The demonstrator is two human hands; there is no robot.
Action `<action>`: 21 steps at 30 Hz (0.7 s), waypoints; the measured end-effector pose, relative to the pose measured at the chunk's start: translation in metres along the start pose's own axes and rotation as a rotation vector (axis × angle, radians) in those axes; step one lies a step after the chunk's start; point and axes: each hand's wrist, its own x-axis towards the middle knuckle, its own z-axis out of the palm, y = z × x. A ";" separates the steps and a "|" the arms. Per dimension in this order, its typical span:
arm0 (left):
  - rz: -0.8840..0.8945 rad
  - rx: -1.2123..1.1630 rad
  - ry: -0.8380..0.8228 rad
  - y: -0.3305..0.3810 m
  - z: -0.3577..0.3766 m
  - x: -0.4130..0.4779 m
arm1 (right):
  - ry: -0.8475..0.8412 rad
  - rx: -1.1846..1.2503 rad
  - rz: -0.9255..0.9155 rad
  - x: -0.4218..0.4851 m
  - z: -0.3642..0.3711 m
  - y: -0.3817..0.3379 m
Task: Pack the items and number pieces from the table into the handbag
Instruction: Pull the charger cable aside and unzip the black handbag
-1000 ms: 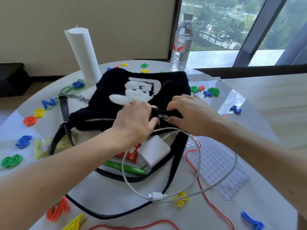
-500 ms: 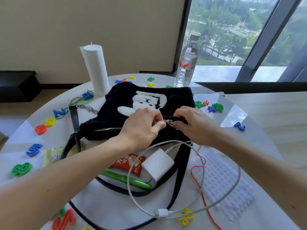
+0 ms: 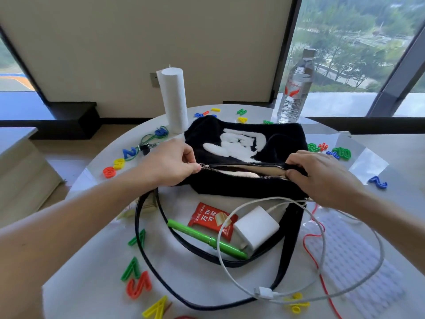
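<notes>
the handbag (image 3: 232, 188) is a black fuzzy bag with a white plush motif (image 3: 236, 146) on its upper face and a silver-toothed zipper (image 3: 243, 166) along its near edge. the zipper gapes, showing pale lining inside. the bag lies flat around the middle of the round white table (image 3: 195, 279), its long axis running left to right across the view and the zip opening turned toward the person. its thin black strap (image 3: 147, 252) loops over the tabletop in front. the left hand (image 3: 170, 162) pinches the zipper pull (image 3: 203, 166) at the bag's left end between thumb and fingertips. the right hand (image 3: 322, 176) grips the bag's right end, fingers curled over the fabric. in front of the bag lie a red snack packet (image 3: 211, 218), a green pen (image 3: 207, 239), and a white charger (image 3: 255, 229) with its cable (image 3: 323, 249). coloured number pieces are scattered around, among them a blue 2 (image 3: 378, 182) and an orange 5 (image 3: 138, 285).
</notes>
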 end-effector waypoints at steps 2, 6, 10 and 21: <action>-0.031 -0.029 0.007 -0.015 -0.008 -0.004 | 0.005 -0.012 -0.006 -0.001 0.000 -0.001; -0.080 -0.040 0.021 -0.039 -0.020 -0.010 | 0.007 -0.026 -0.006 -0.001 -0.002 -0.002; -0.084 -0.024 0.004 -0.053 -0.027 -0.015 | 0.000 -0.036 -0.002 -0.002 -0.003 -0.002; 0.253 0.279 0.176 -0.032 -0.016 -0.021 | -0.034 -0.187 0.045 -0.001 -0.002 -0.017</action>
